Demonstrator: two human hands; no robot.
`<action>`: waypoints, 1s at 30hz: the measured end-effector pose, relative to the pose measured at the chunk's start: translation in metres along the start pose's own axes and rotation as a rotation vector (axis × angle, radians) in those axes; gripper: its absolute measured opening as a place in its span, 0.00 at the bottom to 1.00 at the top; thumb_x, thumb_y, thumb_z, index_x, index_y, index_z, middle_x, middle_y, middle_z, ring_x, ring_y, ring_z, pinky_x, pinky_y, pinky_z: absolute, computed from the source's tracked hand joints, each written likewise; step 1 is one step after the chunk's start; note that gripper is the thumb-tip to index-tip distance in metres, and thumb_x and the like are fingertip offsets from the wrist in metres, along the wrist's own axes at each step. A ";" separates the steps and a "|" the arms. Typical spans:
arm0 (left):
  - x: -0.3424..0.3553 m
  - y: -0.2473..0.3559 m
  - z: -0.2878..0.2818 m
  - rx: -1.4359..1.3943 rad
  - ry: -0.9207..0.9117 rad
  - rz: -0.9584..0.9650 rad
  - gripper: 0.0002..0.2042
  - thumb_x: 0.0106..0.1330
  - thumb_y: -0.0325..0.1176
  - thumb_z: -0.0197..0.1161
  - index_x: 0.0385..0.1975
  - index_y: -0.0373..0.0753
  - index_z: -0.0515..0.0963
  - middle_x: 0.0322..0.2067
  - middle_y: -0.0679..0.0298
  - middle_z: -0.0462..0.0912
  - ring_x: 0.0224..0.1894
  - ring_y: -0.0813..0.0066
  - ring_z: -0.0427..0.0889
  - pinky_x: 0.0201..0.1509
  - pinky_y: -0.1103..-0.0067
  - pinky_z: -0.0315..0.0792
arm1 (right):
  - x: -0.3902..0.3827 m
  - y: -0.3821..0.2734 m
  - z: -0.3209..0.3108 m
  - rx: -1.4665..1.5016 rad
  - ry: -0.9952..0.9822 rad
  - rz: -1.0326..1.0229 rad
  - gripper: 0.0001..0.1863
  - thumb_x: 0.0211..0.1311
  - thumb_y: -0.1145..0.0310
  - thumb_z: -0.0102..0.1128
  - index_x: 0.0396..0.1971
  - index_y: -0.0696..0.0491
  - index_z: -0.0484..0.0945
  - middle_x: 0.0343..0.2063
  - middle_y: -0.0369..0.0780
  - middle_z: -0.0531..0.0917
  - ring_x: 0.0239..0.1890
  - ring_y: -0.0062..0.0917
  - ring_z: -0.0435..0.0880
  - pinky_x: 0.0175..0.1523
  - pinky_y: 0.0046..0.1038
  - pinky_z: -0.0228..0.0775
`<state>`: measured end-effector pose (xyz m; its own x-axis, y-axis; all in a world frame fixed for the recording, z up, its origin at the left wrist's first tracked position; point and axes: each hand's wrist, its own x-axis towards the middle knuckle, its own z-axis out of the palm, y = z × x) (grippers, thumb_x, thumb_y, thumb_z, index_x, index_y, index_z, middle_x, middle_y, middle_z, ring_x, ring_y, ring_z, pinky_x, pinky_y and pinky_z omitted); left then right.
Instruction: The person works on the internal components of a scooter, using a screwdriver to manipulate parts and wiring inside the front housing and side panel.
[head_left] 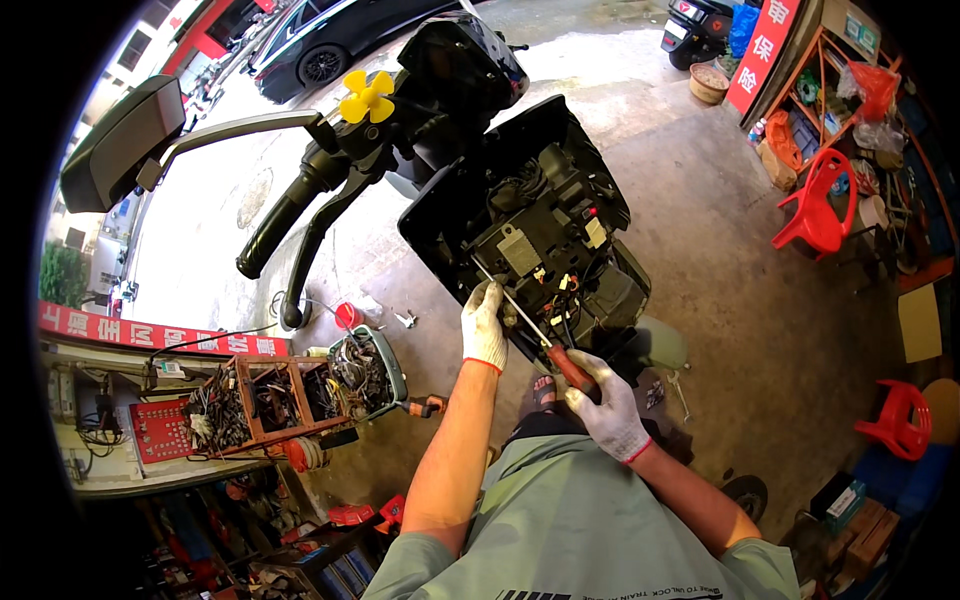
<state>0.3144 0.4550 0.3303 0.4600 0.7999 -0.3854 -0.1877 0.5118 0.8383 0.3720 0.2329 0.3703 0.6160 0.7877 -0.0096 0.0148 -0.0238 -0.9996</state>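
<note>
A long screwdriver (568,365) with a red-brown handle and thin metal shaft lies slanted across the open body of a scooter (560,230). My right hand (607,408), in a white knitted glove, is closed around its handle. My left hand (484,325), gloved alike, pinches the shaft partway up, close to the tip. That tip points at the lower left corner of a black compartment, beside a grey finned metal box (518,250). Loose wires with white and yellow connectors (565,285) hang right of the shaft. The exact contact at the tip is too small to tell.
The handlebar grip (290,215), mirror (125,145) and a yellow propeller ornament (367,97) stick out at upper left. Left is a bench with a rack (290,385) of small parts. Red plastic chairs (820,205) and cluttered shelves stand right. A wrench (680,397) lies on the floor.
</note>
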 end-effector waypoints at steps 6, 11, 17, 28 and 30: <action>0.005 -0.001 -0.004 0.030 -0.015 0.003 0.11 0.73 0.35 0.56 0.48 0.34 0.76 0.31 0.66 0.79 0.23 0.81 0.70 0.25 0.84 0.65 | 0.000 -0.005 0.005 0.036 0.000 0.078 0.26 0.57 0.77 0.61 0.58 0.61 0.72 0.47 0.45 0.81 0.50 0.29 0.80 0.58 0.27 0.69; 0.008 -0.001 -0.004 0.014 0.007 0.016 0.11 0.72 0.36 0.58 0.45 0.35 0.77 0.26 0.69 0.77 0.21 0.82 0.71 0.23 0.84 0.65 | 0.001 -0.005 0.008 0.000 0.008 0.054 0.25 0.60 0.75 0.59 0.59 0.59 0.71 0.44 0.44 0.81 0.41 0.29 0.81 0.49 0.26 0.72; 0.004 0.005 0.003 -0.108 -0.041 -0.035 0.11 0.72 0.35 0.58 0.46 0.35 0.76 0.25 0.68 0.77 0.21 0.82 0.70 0.23 0.84 0.64 | 0.008 -0.002 -0.002 1.399 -0.019 0.842 0.21 0.73 0.60 0.44 0.59 0.53 0.69 0.33 0.37 0.77 0.22 0.22 0.76 0.24 0.24 0.64; 0.011 0.001 0.001 -0.119 -0.033 -0.099 0.10 0.73 0.36 0.58 0.46 0.37 0.75 0.29 0.67 0.76 0.21 0.82 0.69 0.23 0.84 0.65 | 0.003 -0.026 -0.006 1.160 0.006 0.776 0.25 0.78 0.52 0.35 0.54 0.56 0.74 0.28 0.37 0.80 0.18 0.15 0.74 0.23 0.18 0.63; 0.014 -0.003 -0.003 -0.132 -0.008 -0.095 0.10 0.72 0.35 0.60 0.46 0.36 0.76 0.25 0.68 0.75 0.19 0.82 0.68 0.22 0.84 0.63 | 0.005 -0.039 0.008 0.628 0.208 0.574 0.23 0.77 0.55 0.37 0.53 0.57 0.74 0.30 0.38 0.80 0.20 0.14 0.75 0.22 0.16 0.62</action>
<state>0.3191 0.4657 0.3211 0.4883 0.7436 -0.4567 -0.2554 0.6222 0.7400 0.3676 0.2428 0.4091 0.5274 0.6281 -0.5722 -0.7403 0.0092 -0.6723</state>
